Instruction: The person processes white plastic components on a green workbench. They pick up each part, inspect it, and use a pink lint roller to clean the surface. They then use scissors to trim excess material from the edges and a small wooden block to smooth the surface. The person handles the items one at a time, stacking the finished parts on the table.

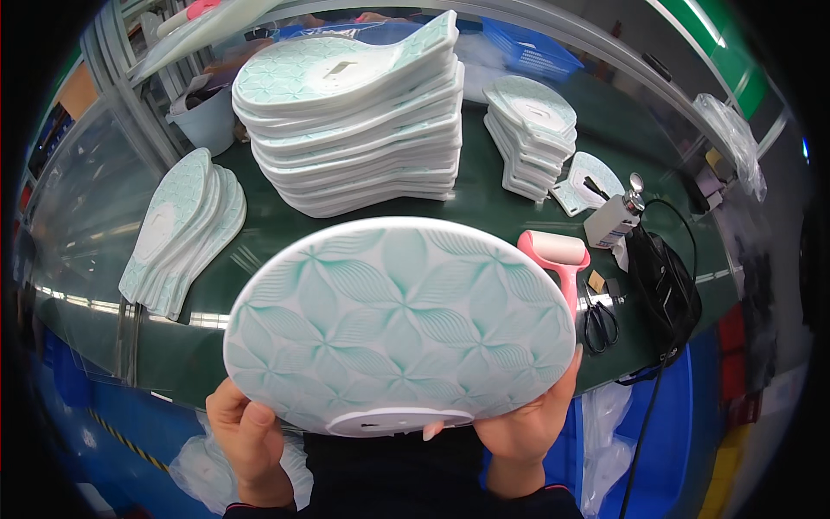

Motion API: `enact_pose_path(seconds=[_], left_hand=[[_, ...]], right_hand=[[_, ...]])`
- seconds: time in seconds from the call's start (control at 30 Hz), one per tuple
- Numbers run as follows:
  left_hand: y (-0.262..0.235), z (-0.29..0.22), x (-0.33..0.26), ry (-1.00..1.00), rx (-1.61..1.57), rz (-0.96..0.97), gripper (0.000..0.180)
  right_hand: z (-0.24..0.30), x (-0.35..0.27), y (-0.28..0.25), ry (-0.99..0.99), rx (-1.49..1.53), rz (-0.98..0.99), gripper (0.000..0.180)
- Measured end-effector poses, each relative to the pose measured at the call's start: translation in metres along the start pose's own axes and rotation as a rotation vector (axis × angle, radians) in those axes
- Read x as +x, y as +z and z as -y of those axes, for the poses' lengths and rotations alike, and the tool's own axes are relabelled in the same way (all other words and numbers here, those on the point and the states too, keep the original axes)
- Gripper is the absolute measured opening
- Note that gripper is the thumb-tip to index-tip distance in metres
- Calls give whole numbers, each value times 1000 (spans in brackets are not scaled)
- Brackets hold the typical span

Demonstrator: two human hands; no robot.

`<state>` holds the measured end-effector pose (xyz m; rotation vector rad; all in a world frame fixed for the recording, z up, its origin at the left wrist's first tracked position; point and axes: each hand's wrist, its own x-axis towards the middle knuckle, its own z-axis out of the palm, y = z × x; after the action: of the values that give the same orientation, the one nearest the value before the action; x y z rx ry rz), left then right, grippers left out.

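A curved white plastic panel (402, 303) with a pale green leaf-and-flower pattern is held up close in front of me, its rounded end pointing away. My left hand (249, 437) pinches its near left edge, thumb on top. On the near right edge, my right hand (532, 424) grips it, with most fingers hidden underneath. One fingertip shows by the white recessed part (393, 420) at the panel's near end, which has small dark openings. Just beyond the right edge lies a pink-handled lint roller (555, 249) on the dark green table (194, 346).
A tall stack of similar panels (354, 130) stands at the back, a smaller stack (529, 130) to its right. Several panels lean fanned out (183, 229) at left. At right are a white pump bottle (612, 221), scissors (600, 327) and a black bag (664, 290).
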<state>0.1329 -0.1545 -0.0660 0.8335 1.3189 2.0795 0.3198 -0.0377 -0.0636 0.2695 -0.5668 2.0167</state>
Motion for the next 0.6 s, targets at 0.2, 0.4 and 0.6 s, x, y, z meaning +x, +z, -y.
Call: enact_pose_path(seconds=[0.2, 0.4, 0.6], left_hand=[[-19, 6, 2, -8, -90, 171, 49], [-14, 3, 6, -11, -147, 209, 48], [-14, 4, 5, -30, -135, 184, 48]], right_hand=[[-1, -1, 14, 87, 26, -27, 94], [-5, -6, 24, 67, 45, -68, 106], [-4, -9, 18, 95, -47, -36, 101]])
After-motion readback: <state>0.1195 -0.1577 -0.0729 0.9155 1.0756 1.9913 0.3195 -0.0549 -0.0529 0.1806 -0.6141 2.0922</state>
